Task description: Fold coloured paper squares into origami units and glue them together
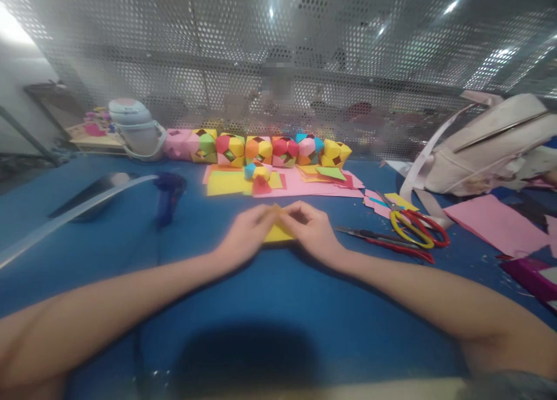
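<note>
Both hands meet over a small piece of yellow paper (277, 234) in the middle of the blue table. My left hand (246, 232) pinches its upper left part, and my right hand (315, 231) pinches it from the right. The fingertips come together at the paper's top, where an orange-tinted tip shows between them. How the paper is folded there is hidden by the fingers. Just behind lie yellow sheets (224, 182) and a pink sheet (300, 184), with a small multicoloured folded paper piece (260, 177) on top.
Several folded paper cubes (259, 151) line the back, beside a white bucket-like container (138, 130). At left lies a dark blue glue gun (169, 194). Red-and-yellow scissors (418, 227) and red-handled pliers-like scissors (389, 242) lie right, near a pale backpack (487, 145) and pink paper (498, 223).
</note>
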`<state>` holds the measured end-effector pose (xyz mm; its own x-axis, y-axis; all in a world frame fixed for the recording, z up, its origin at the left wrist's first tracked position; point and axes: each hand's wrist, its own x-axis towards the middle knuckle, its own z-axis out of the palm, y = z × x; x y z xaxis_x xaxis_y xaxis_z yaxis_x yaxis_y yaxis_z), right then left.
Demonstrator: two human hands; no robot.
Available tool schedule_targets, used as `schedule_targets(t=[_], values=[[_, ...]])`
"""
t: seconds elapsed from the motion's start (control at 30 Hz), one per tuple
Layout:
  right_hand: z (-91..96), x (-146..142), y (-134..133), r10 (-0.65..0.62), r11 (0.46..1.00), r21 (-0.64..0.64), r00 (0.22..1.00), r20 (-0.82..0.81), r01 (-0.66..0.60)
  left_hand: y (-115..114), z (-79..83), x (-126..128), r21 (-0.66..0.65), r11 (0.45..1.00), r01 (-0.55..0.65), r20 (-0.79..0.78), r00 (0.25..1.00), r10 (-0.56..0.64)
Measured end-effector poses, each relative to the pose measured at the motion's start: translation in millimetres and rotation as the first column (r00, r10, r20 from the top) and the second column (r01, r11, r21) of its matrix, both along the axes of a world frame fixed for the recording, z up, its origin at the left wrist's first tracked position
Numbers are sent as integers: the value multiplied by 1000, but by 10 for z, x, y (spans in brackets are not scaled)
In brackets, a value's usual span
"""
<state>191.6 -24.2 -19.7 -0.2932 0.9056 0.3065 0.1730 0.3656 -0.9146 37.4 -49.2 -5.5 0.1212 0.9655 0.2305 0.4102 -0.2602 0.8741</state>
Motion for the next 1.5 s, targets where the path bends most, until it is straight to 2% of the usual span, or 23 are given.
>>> schedule_targets(t=[0.2,0.33,0.57,0.73,0.93,1.17,1.5], values=[[-5,5,6,9,999,33,1000,-7,-9,7,-4,2,-5,1000,-8,26,1000,8],[0,3,0,16,999,48,1000,7,-17,2,5,-2,38,999,-36,80,996,33],[13,2,7,-13,1000,3,1000,-14,13,3,1,-12,16,999,-29,82,996,27],[-16,10,36,14,1000,-5,1000,0,-14,46,-50,-29,-21,999,-32,-3,1000,31],[-14,10,42,19,996,82,994,104,-28,56,-52,-33,-1,1000,-31,-143,989,31],[-40,64,87,90,985,144,993,72,-100,114,-71,-74,-76,997,24,-13,1000,-25],[-25,84,66,81,979,181,993,81,-95,159,-85,-107,-141,985,102,128,988,-84]])
